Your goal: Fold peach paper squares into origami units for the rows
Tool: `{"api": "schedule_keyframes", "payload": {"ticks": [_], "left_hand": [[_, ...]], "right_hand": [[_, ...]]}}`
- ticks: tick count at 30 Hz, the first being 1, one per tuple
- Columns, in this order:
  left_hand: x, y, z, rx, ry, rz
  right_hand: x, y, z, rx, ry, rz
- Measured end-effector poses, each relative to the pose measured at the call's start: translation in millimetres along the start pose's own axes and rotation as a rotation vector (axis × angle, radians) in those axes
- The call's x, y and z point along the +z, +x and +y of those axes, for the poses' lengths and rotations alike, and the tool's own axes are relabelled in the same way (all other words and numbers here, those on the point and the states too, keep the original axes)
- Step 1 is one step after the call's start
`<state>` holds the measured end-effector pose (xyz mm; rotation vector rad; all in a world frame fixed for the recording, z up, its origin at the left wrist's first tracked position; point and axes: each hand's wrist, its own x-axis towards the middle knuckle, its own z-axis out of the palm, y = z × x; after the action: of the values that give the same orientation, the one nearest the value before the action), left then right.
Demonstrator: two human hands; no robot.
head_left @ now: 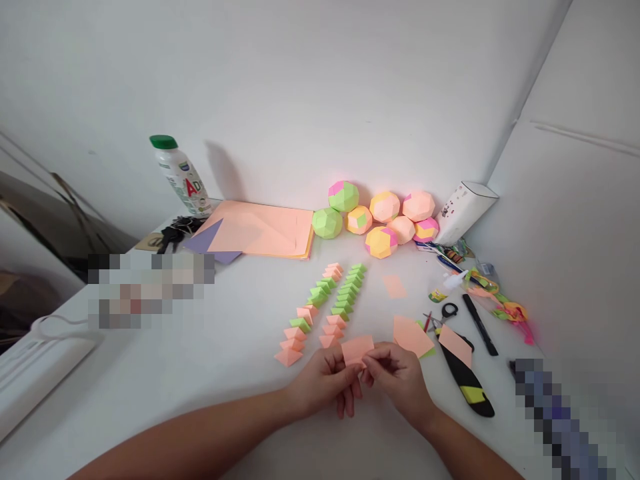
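A small peach paper piece (357, 350) is held up over the front of the table between both hands. My left hand (327, 380) pinches its left side and lower edge, thumb in front. With thumb and fingertips my right hand (400, 380) grips the lower right corner. Two rows of folded peach and green paper units (291, 353), (349, 293) lie just beyond the hands. To the right are loose peach sheets (411, 337), and a peach square (456, 345) rests across a black cutter-like tool (463, 380) with a yellow-green part.
Faceted paper balls (381, 242) are grouped by the wall. Large peach sheets (260, 230) lie left of them, near a green-capped bottle (183, 173). Scissors (449, 311), a black pen (480, 325), a glue bottle (447, 285) and paper scraps (513, 311) sit right. A white box (465, 210) stands behind.
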<state>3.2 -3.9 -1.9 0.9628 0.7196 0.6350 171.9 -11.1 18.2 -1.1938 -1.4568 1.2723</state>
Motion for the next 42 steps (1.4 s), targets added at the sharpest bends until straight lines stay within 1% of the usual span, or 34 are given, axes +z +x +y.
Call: {"api": "schedule_keyframes", "payload": {"ticks": [2,6,8,11,12,17,21,25,27,29,34,36,42], "left_hand": [[-0.3,-0.1,0.5,-0.005,-0.011,0.007],[-0.5,-0.2,3.9,-0.012,-0.023,0.043],[-0.1,-0.3,6.5,-0.008,-0.018,0.044],[1.2,-0.8,9.6,0.007,-0.015,0.039],[1.6,-1.0,10.1,0.005,-0.009,0.041],[2.7,-1.2,8.5,-0.034,0.036,0.077],[4.2,-1.8,9.5,-0.014,0.047,0.097],[6.9,-5.2,14.7,-0.018,0.129,0.056],[7.1,-6.9,14.9,-0.016,0.177,0.077],[6.4,-7.6,13.2,-0.017,0.204,0.068],[5.3,-7.1,8.0,0.017,0.166,0.074],[5.3,-7.1,6.2,0.018,0.159,0.081],[2.7,-7.9,-0.9,0.009,0.184,0.07]], "right_hand": [[-0.1,0.1,2.6,0.03,0.025,0.0],[-1.9,3.6,5.8,0.093,0.147,-0.004],[-4.0,6.5,5.7,0.15,0.17,-0.056],[-7.3,9.8,4.1,0.227,0.146,-0.185],[-8.0,10.3,3.3,0.243,0.139,-0.2],[-6.5,10.1,-2.0,0.312,0.138,-0.155],[-3.7,8.9,-1.2,0.306,0.154,-0.135],[-2.9,6.5,4.1,0.261,0.164,-0.126],[-2.9,5.5,6.5,0.246,0.174,-0.152],[-3.0,5.3,8.3,0.236,0.169,-0.173],[-3.1,5.4,11.5,0.267,0.168,-0.227],[-2.6,4.3,11.9,0.278,0.142,-0.238],[-2.2,0.7,8.7,0.285,-0.047,-0.248]]}}
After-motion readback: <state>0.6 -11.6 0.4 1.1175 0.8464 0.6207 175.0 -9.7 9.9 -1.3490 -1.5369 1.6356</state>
